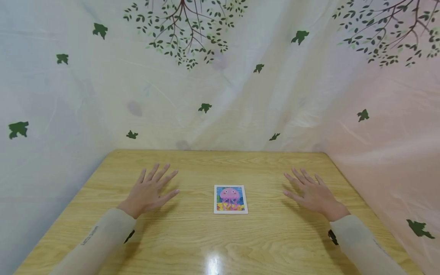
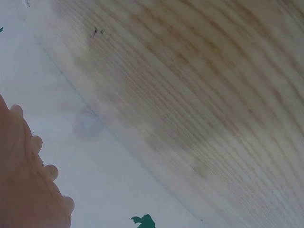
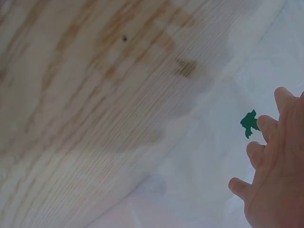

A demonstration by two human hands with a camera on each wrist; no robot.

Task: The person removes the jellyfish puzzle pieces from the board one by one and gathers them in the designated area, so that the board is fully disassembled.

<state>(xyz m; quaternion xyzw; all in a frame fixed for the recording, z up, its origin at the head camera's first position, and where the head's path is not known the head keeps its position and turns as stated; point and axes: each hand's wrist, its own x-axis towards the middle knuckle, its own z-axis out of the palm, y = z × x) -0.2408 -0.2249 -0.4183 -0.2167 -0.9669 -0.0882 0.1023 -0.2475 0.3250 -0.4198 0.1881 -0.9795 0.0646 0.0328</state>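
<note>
Pale cloth is hanging behind the table, with green birds and branches showing on it. Near the table's middle, a white-edged card is lying flat, its pink jellyfish facing up. Over the table's left part, the left hand is hovering, fingers spread wide, holding nothing; over its right part, the right hand is hovering likewise, holding nothing. Pale sleeves are covering both forearms.
</note>
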